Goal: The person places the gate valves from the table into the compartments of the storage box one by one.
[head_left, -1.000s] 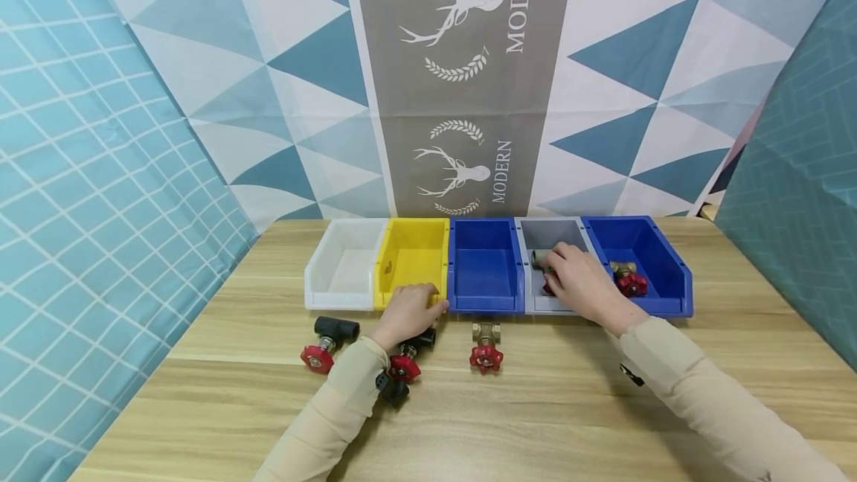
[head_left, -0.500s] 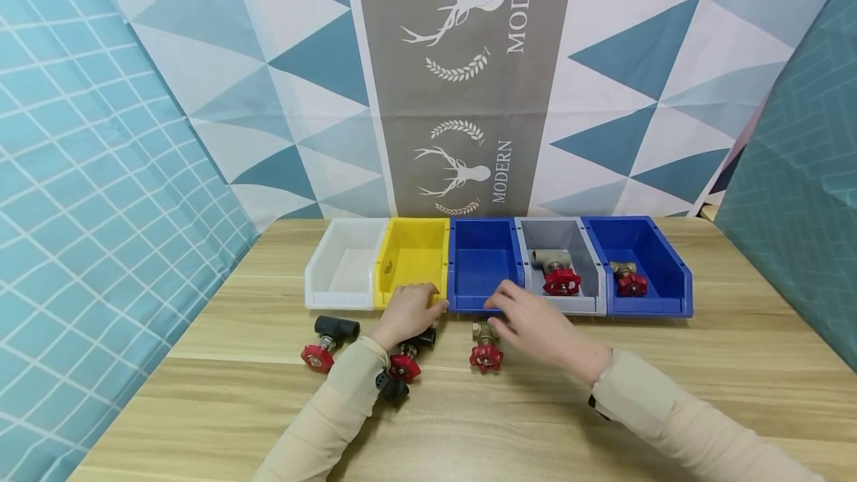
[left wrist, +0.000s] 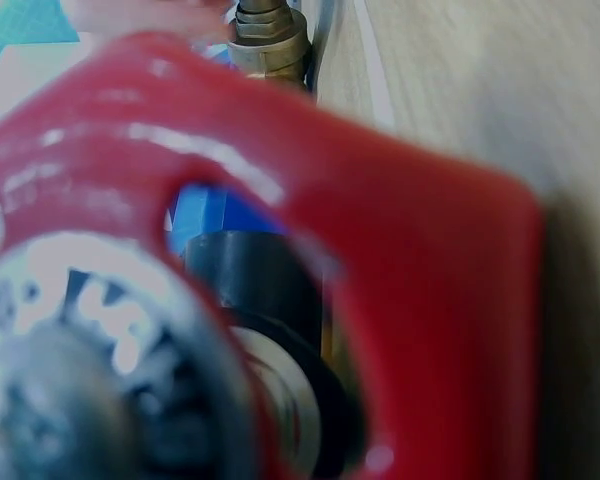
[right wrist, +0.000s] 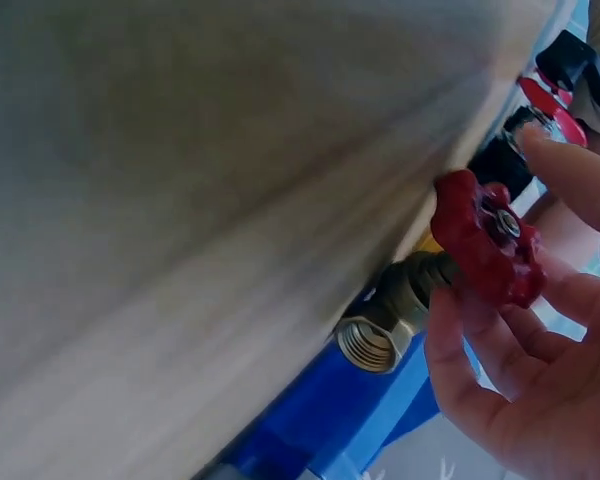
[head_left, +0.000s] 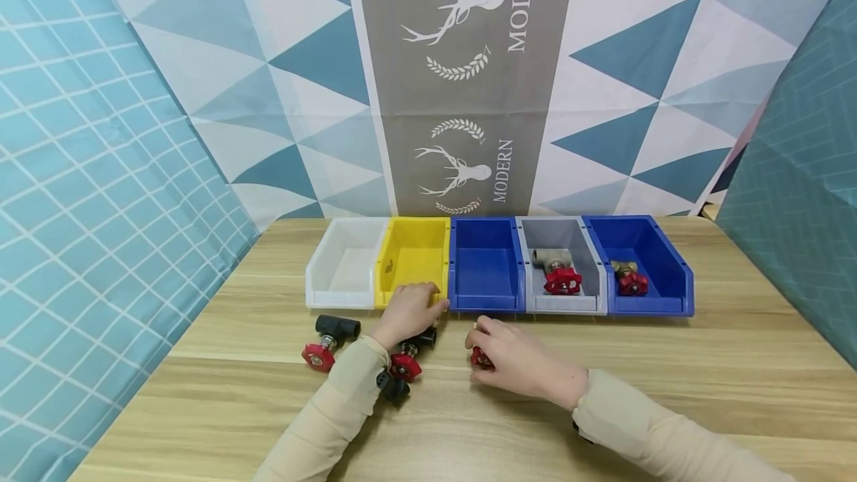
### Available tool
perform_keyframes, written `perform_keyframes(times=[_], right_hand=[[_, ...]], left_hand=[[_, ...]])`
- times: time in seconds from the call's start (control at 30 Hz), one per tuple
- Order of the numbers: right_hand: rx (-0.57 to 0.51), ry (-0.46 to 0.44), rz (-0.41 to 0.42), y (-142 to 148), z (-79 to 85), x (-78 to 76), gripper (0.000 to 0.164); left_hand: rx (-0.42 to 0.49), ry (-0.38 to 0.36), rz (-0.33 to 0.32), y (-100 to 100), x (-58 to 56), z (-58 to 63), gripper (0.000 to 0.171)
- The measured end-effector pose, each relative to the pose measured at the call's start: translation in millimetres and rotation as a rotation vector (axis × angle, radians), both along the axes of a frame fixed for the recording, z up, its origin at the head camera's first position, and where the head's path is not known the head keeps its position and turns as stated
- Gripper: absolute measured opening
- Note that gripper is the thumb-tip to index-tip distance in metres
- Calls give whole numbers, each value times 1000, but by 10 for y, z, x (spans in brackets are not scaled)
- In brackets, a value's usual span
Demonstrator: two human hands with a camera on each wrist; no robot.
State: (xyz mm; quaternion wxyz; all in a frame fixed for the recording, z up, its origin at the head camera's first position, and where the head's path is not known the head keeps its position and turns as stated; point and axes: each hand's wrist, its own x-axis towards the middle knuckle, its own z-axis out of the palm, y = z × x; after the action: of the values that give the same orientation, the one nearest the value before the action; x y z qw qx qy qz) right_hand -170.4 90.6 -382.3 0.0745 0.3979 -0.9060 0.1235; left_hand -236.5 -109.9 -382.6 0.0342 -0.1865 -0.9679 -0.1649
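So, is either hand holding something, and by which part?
The right hand curls its fingers round the red handwheel of the brass valve, thumb apart from it. For the left hand, at the yellow bin, I cannot tell.

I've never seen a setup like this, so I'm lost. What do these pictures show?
There is no machine: these are a person's bare hands. The wide picture comes from a camera on the head; the two close ones come from wrist cameras. On the wooden table stands a row of five bins; the grey bin and the far-right blue bin each hold a valve. Two black valves with red wheels lie in front. The left hand is at the front edge of the yellow bin. The right hand is curled round a brass valve. The left wrist's picture is mostly one blurred red wheel, very near the lens.
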Motion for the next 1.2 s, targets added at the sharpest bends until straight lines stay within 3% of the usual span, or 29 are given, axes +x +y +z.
perform_keyframes(times=[0.17,0.53,0.7,0.93,1.2], right_hand=[[3,35,19,-16,-43,-14,26],[-5,24,20,-38,-22,-11,23],[-34,12,40,-29,19,-30,19],[-68,69,43,11,73,-67,19],[-92,16,-6,36,207,-114,18]], left_hand=[[4,-1,-3,3,3,4,33],[3,1,-1,4,4,6,34],[7,-14,5,3,3,2,35],[14,-24,4,-2,8,9,34],[8,-26,-2,-4,5,18,34]])
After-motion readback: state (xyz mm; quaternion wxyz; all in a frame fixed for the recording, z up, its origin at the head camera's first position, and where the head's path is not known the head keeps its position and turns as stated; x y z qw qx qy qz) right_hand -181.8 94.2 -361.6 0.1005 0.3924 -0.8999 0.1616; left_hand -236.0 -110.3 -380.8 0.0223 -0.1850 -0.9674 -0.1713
